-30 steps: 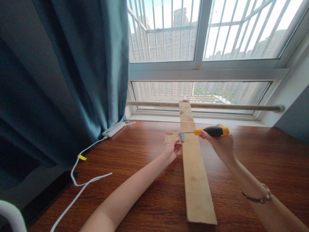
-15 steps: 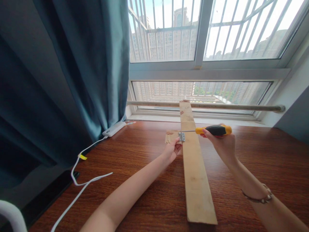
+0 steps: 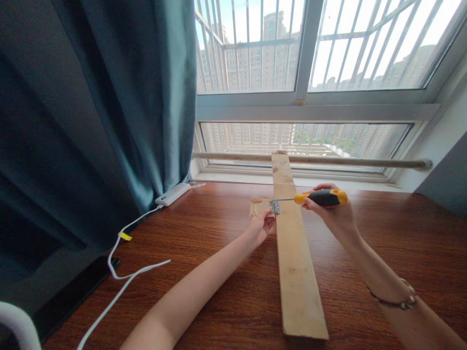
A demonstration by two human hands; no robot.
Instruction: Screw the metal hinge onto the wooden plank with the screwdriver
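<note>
My right hand [image 3: 337, 216] is closed around the yellow and black handle of a screwdriver [image 3: 319, 197]. The shaft points left, across a long wooden board [image 3: 299, 267], and its tip is at the upper left of a metal hinge [image 3: 275, 207]. The hinge spans the board's left edge and a small wooden block [image 3: 256, 206] beside it. My left hand [image 3: 260, 228] pinches the block, thumb on top near the hinge and fingers curled below, partly hidden. Whether a screw sits under the tip is too small to tell.
The brown wood-grain table [image 3: 204, 223] carries the board, whose far end reaches a rail [image 3: 339, 161] before the barred window. A white power strip [image 3: 173, 194] and its cable [image 3: 116, 277] lie at left, beside a blue curtain [image 3: 156, 97].
The screwdriver handle and my right hand have shifted slightly left, and the handle tilts a little differently. My left hand, the block and the board stay practically in place.
</note>
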